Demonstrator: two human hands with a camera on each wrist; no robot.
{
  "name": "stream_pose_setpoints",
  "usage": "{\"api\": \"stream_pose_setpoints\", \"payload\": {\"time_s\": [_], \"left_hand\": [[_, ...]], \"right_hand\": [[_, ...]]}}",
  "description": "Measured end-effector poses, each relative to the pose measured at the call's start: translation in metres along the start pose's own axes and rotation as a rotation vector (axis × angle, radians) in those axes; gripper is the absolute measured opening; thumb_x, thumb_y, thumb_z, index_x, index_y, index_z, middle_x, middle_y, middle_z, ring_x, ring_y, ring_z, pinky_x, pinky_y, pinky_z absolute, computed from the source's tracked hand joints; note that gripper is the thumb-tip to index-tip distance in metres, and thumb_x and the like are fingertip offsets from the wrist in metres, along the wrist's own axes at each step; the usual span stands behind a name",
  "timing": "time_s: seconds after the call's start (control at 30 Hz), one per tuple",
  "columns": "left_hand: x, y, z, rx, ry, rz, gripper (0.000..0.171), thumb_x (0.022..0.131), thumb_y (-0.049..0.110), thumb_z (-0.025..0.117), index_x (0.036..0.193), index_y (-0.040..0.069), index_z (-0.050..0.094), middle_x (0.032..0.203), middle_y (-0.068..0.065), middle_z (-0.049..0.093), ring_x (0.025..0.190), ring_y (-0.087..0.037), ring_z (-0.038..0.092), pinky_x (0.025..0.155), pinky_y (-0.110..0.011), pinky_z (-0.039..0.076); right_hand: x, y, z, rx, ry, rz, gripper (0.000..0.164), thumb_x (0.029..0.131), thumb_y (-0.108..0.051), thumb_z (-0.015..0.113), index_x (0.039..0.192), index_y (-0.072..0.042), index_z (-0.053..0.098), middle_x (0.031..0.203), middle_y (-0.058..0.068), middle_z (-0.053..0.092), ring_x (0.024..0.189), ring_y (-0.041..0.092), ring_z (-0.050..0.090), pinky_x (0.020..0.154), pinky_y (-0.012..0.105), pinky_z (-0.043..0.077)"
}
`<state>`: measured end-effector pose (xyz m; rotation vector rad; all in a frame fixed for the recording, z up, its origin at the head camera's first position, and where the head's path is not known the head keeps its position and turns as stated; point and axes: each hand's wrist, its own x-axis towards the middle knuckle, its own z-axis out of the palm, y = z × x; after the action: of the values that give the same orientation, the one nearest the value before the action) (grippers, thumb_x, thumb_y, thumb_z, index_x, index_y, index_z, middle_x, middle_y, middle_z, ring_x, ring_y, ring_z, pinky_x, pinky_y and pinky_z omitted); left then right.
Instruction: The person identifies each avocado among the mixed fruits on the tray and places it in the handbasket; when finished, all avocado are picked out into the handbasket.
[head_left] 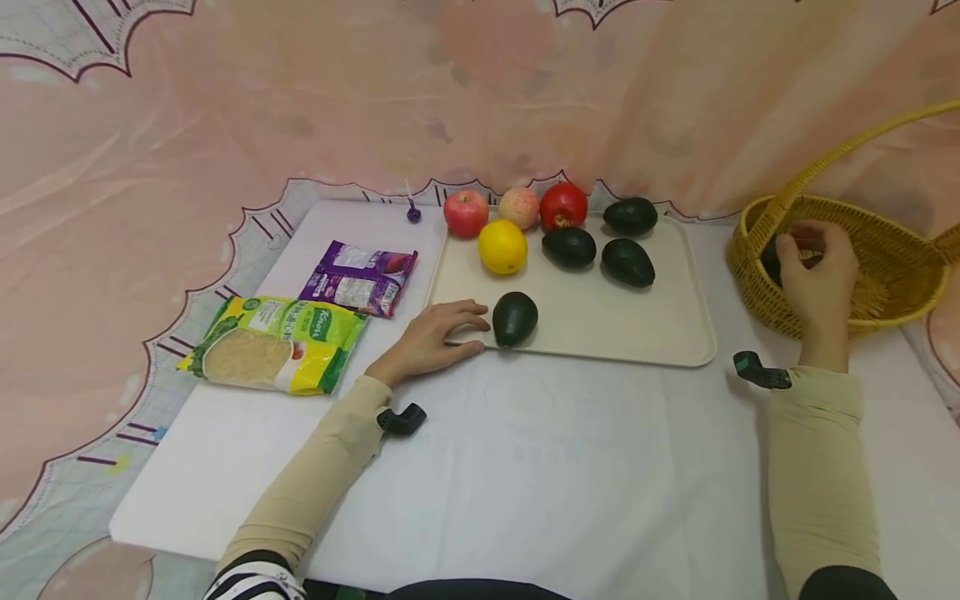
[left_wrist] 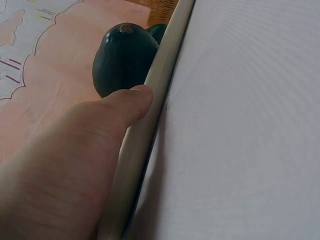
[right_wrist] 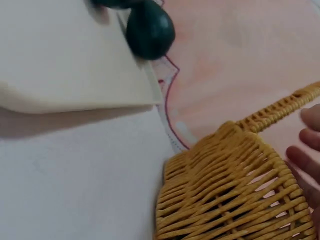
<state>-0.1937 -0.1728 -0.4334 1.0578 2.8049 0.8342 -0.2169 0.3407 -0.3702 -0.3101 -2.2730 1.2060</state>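
My left hand (head_left: 438, 335) lies at the tray's near left edge, fingers extended, fingertips close beside a dark green avocado (head_left: 515, 319). In the left wrist view its thumb rests on the rim of the cream tray (left_wrist: 159, 75), just by that avocado (left_wrist: 122, 60). My right hand (head_left: 823, 271) reaches down into the yellow wicker basket (head_left: 896, 308), fingers loosely bent. Another dark avocado (head_left: 771, 260) shows inside the basket, left of the thumb and partly hidden by it. The right wrist view shows fingers (right_wrist: 305, 157) over the basket (right_wrist: 230, 190) with nothing visible between them.
On the tray's back part stand a red apple (head_left: 466, 214), a peach (head_left: 520, 207), a pomegranate (head_left: 563, 207), a lemon (head_left: 502, 247) and three avocados (head_left: 628, 262). A purple packet (head_left: 358, 277) and a yellow-green Knorr bag (head_left: 276, 346) lie left. The basket's handle (head_left: 862, 150) arches up.
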Motion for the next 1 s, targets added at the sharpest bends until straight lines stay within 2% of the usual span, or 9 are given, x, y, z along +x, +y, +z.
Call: {"api": "stream_pose_setpoints", "payload": {"time_s": [0.17,0.4,0.5,0.6,0.8,1.0], "left_hand": [[0.003,0.002,-0.004,0.005,0.014,0.000,0.032,0.089,0.042,0.062,0.116,0.026,0.064,0.141,0.003,0.050,0.138,-0.017,0.037,0.112,-0.044,0.027],[0.002,0.005,-0.008,0.007,0.024,-0.013,0.031,0.089,0.039,0.063,0.117,0.025,0.064,0.141,0.003,0.050,0.139,-0.017,0.035,0.113,-0.043,0.026],[0.002,0.004,-0.007,0.005,0.024,-0.013,0.031,0.089,0.039,0.063,0.117,0.025,0.064,0.141,0.003,0.050,0.139,-0.017,0.035,0.113,-0.043,0.026],[0.001,0.004,-0.006,0.003,0.025,-0.011,0.031,0.089,0.040,0.063,0.116,0.025,0.064,0.141,0.003,0.051,0.139,-0.017,0.035,0.113,-0.043,0.026],[0.000,0.005,-0.002,0.001,0.011,-0.007,0.031,0.089,0.041,0.062,0.116,0.026,0.064,0.141,0.003,0.050,0.139,-0.019,0.035,0.113,-0.045,0.026],[0.000,0.006,-0.001,-0.004,0.007,-0.009,0.031,0.089,0.041,0.063,0.116,0.026,0.064,0.140,0.004,0.051,0.139,-0.018,0.035,0.113,-0.045,0.026]], "right_hand": [[-0.002,-0.009,0.005,0.111,0.083,-0.061,0.025,0.089,-0.024,0.061,0.113,-0.018,0.064,0.095,-0.023,0.053,0.089,-0.007,0.049,0.074,0.015,0.035],[-0.008,-0.033,0.018,0.171,0.131,-0.178,0.019,0.089,-0.018,0.059,0.106,-0.013,0.067,0.089,-0.023,0.053,0.083,-0.007,0.051,0.071,0.015,0.037],[-0.008,-0.032,0.025,0.181,0.127,-0.194,0.018,0.089,-0.017,0.059,0.104,-0.010,0.066,0.087,-0.024,0.053,0.080,-0.007,0.051,0.071,0.014,0.038],[-0.015,-0.038,0.031,0.181,0.095,-0.207,0.018,0.089,-0.016,0.060,0.103,-0.006,0.066,0.086,-0.024,0.053,0.079,-0.007,0.051,0.071,0.013,0.039],[-0.038,-0.063,0.042,0.198,-0.029,-0.253,0.024,0.089,-0.010,0.060,0.106,0.007,0.061,0.087,-0.022,0.053,0.079,-0.007,0.051,0.070,0.012,0.039],[-0.044,-0.059,0.062,0.133,-0.159,-0.290,0.027,0.090,-0.012,0.061,0.112,0.003,0.059,0.093,-0.022,0.051,0.084,-0.007,0.050,0.072,0.012,0.040]]}}
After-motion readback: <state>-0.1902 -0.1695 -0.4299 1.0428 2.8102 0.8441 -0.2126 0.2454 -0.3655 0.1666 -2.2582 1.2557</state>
